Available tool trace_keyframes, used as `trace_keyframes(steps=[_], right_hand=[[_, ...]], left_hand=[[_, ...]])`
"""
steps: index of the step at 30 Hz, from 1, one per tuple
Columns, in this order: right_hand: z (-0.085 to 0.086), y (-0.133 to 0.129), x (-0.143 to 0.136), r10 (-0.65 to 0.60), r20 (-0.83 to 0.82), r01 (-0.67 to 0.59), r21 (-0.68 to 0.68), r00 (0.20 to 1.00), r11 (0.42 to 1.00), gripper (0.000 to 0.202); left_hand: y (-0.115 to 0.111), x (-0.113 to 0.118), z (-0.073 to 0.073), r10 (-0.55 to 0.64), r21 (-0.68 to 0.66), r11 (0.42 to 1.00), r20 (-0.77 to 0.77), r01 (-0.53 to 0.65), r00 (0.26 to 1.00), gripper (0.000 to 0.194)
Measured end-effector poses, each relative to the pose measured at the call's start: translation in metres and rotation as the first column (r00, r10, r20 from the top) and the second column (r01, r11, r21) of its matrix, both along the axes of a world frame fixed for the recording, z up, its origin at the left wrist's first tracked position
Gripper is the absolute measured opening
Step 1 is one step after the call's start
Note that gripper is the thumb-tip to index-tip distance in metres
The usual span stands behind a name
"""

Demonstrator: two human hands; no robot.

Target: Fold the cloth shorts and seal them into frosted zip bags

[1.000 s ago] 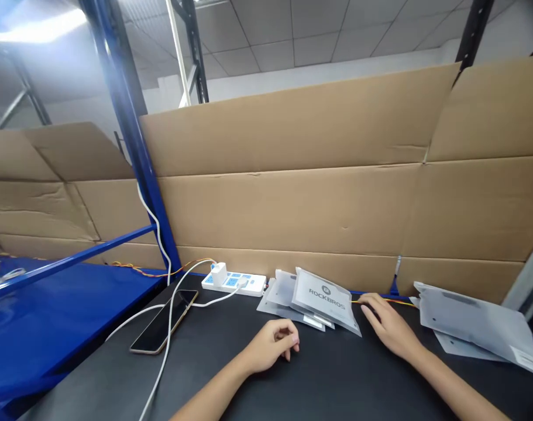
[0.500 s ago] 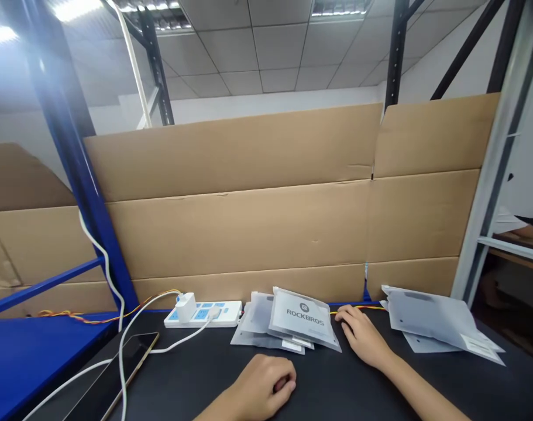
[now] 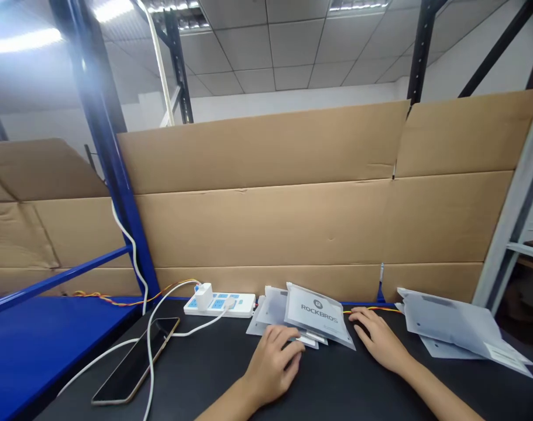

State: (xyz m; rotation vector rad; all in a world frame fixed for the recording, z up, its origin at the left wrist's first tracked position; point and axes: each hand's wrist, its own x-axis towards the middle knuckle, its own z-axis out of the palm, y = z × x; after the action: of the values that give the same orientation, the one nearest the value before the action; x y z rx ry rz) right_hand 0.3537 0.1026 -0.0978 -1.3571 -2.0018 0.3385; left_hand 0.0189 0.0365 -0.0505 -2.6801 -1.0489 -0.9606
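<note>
A stack of frosted plastic packets, the top one (image 3: 319, 316) printed ROCKBROS, lies on the black table near the cardboard. My left hand (image 3: 277, 361) is at the stack's front edge, fingers bent and partly apart, overlapping a lower packet; nothing shows in its grasp. My right hand (image 3: 378, 339) rests on the table just right of the stack, fingers spread and holding nothing. Farther right, more frosted packets (image 3: 450, 320) lie in a loose, overlapping pile.
A white power strip (image 3: 242, 304) with plugs and white cables sits left of the stack. A phone (image 3: 137, 362) lies at the left under a cable. Cardboard (image 3: 266, 228) stands behind the table, between a blue post (image 3: 128, 216) and a grey post (image 3: 507, 216).
My left hand has moved forward to the front of the stack, its fingers loosening from a curled shape. My right hand stays beside the stack. The view has turned left.
</note>
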Motion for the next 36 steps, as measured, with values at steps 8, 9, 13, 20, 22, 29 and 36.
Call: trace_keyframes(steps=[8,9,13,20,22,29,36], right_hand=[[0.006,-0.003,-0.022,-0.011,-0.312,-0.06,-0.218,0.95,0.974,0.052],[0.009,-0.004,-0.025,-0.006,-0.35,-0.083,-0.239,0.937,0.967,0.054],[0.019,-0.011,-0.031,-0.048,-0.497,-0.142,-0.337,0.866,0.931,0.057],[0.029,-0.026,-0.028,0.078,-0.205,-0.125,-0.225,0.976,0.966,0.044],[0.032,-0.031,-0.029,0.102,-0.095,-0.118,-0.172,0.99,0.978,0.042],[0.055,-0.051,-0.038,0.182,-0.003,-0.173,-0.332,0.983,0.927,0.057],[0.061,-0.075,-0.066,0.41,-0.38,-0.552,-0.441,0.829,0.707,0.038]], left_hand=[[0.009,-0.004,-0.004,0.242,-0.101,0.967,0.069,-0.234,0.968,0.053],[0.007,-0.002,-0.002,0.233,-0.151,0.965,0.1,-0.216,0.967,0.048],[-0.004,0.008,0.008,0.26,-0.416,0.903,0.331,-0.108,0.907,0.02],[-0.004,0.014,0.007,0.13,-0.682,0.698,0.419,0.217,0.899,0.03],[-0.004,0.014,0.003,0.067,-0.729,0.627,0.403,0.276,0.913,0.026],[0.003,0.009,-0.001,0.104,-0.75,0.55,0.498,0.367,0.861,0.026],[0.005,0.014,-0.008,0.183,-0.789,0.421,0.556,0.447,0.811,0.043]])
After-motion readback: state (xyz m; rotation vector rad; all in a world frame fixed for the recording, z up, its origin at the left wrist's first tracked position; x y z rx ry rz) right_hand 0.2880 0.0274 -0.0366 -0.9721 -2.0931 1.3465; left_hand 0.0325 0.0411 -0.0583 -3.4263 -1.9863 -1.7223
